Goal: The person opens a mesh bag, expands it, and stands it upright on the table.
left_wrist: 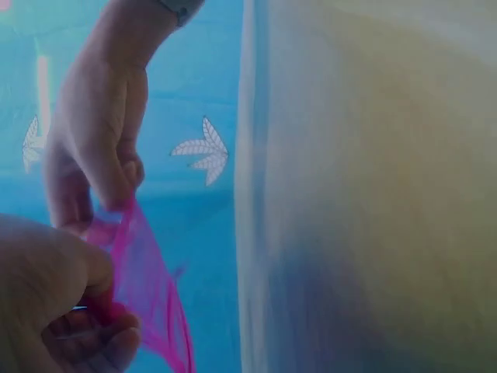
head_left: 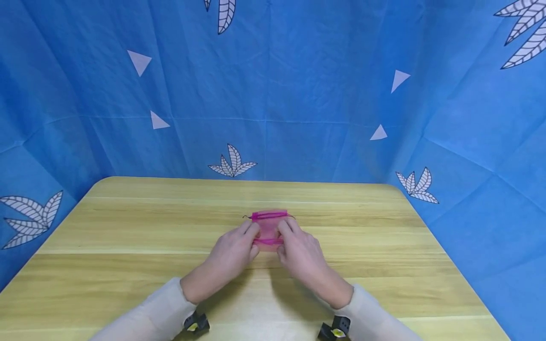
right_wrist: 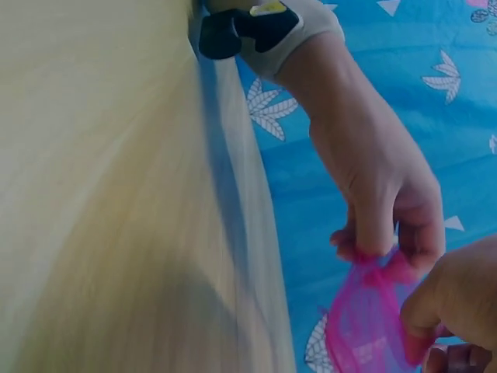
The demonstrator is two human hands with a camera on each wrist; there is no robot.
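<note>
A sheer pink drawstring pouch (head_left: 268,227) spans the gap between both hands at the middle of the table, in the head view. Thin dark cord ends stick out at its two far corners, and a brighter pink band crosses it near the thumbs. The left hand (head_left: 232,251) pinches its left side between thumb and curled fingers. On the opposite side the right hand (head_left: 303,251) does the same. Both wrist views show the pouch's thin fabric (left_wrist: 147,272) hanging down from the fingers, raised off the wood. Part of its edges is hidden behind the fingers.
The wooden table (head_left: 141,213) stretches out around the hands. Behind it and at both sides hangs a blue cloth (head_left: 298,94) with white leaf and triangle prints. A small black device (head_left: 197,323) sits at each wrist by the pale sleeves.
</note>
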